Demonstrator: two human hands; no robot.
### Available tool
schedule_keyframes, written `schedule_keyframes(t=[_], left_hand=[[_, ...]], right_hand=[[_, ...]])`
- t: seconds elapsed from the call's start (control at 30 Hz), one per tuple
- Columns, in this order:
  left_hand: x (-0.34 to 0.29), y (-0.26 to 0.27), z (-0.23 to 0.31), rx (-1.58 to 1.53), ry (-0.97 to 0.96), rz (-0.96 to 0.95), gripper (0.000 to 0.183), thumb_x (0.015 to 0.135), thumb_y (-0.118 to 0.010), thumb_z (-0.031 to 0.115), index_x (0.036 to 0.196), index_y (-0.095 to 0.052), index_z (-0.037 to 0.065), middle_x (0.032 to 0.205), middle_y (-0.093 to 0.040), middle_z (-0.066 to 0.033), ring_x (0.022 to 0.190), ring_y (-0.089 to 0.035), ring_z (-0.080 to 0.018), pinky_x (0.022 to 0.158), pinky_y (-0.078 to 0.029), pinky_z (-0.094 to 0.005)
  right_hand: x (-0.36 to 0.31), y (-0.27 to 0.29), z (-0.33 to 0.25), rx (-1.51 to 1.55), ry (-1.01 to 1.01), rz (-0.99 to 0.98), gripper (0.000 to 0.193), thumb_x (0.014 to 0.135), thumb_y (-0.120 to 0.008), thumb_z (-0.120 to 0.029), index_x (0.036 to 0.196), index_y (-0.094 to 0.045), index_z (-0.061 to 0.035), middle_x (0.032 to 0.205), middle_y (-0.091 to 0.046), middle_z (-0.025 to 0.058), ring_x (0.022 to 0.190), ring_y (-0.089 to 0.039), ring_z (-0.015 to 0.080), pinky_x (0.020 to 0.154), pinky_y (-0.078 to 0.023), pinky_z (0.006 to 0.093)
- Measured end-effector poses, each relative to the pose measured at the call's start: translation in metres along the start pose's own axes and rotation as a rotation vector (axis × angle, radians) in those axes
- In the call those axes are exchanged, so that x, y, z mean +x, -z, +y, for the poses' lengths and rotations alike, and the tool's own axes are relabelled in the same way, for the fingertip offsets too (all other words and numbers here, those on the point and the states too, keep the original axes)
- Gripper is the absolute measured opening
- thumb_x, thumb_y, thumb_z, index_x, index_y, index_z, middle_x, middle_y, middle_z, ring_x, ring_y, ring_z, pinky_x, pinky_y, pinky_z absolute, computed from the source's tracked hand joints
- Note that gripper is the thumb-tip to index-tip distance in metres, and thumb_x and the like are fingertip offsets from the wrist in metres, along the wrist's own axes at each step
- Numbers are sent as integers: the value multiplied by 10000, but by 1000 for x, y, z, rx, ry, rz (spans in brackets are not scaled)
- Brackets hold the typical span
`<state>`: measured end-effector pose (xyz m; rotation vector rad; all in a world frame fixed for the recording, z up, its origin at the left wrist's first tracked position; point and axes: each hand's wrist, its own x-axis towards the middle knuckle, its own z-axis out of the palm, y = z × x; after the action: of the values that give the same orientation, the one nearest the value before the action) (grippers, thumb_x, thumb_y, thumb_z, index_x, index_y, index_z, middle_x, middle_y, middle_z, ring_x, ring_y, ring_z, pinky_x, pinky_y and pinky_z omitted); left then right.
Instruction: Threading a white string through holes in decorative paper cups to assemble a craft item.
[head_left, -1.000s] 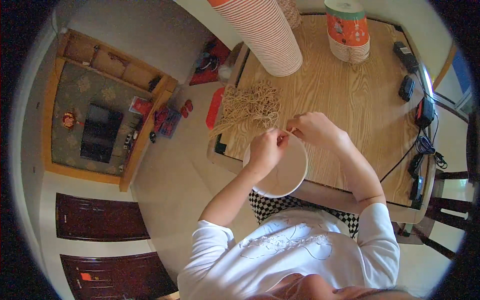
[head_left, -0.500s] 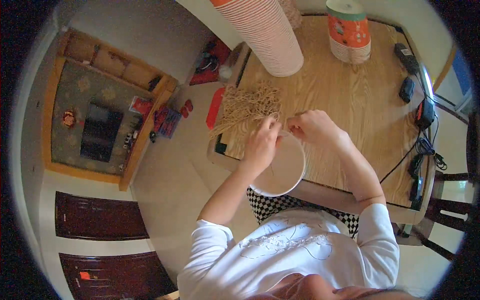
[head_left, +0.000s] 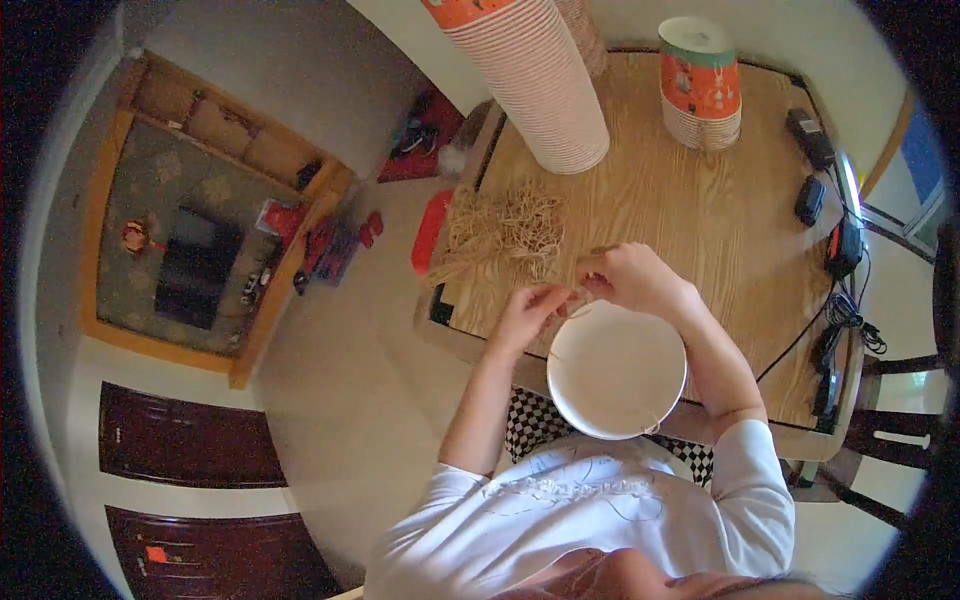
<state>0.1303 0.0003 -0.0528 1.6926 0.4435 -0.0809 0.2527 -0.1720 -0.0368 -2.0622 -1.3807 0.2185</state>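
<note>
A white round paper tub point(head_left: 618, 372) is at the table's near edge, its open mouth facing up toward me. My left hand point(head_left: 532, 316) is at the tub's far left rim, thumb and fingers pinched on a thin strand of twine. Just beside it my right hand point(head_left: 640, 280) has its fingers curled together at the far rim, also on the twine; the fingertips partly hide the strand. A small twine loop point(head_left: 653, 428) shows at the tub's near right rim. Beyond my left hand lies a tangled heap of tan twine point(head_left: 505, 228).
A tall stack of nested paper tubs point(head_left: 545, 90) leans at the back. A shorter orange and green stack point(head_left: 700, 90) stands to its right. Chargers and cables point(head_left: 845, 250) line the table's right side. A red object point(head_left: 432, 232) sticks out past the left edge.
The tub has turned and moved right, so its mouth faces up more fully and a twine loop shows at its near rim. Both hands stay close together at the far rim.
</note>
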Motion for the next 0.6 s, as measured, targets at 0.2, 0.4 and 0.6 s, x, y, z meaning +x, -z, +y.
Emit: schedule_keyframes(t=[0.2,0.4,0.6], left_hand=[[1,-26,-9,-302,49,-19,215,860,-624,200,955,-660,10,831,-657,-33,710,-599,-89,620,-483,-234],[3,-27,-16,-24,-86,21,167,826,-640,134,914,-685,-1,810,-674,-65,742,-628,-136,673,-502,-265],[0,-34,-28,68,-215,41,142,828,-639,83,929,-686,-4,839,-680,-61,766,-620,-117,691,-505,-261]], right_hand=[[3,-2,-4,66,32,32,129,814,-536,-176,818,-570,-52,786,-604,156,746,-592,362,638,-463,453],[4,0,-6,154,-140,63,258,871,-503,-246,837,-581,-2,772,-592,222,743,-567,411,649,-440,479],[4,3,-8,203,-64,-187,340,878,-497,-298,807,-602,17,739,-587,244,718,-566,420,641,-441,468]])
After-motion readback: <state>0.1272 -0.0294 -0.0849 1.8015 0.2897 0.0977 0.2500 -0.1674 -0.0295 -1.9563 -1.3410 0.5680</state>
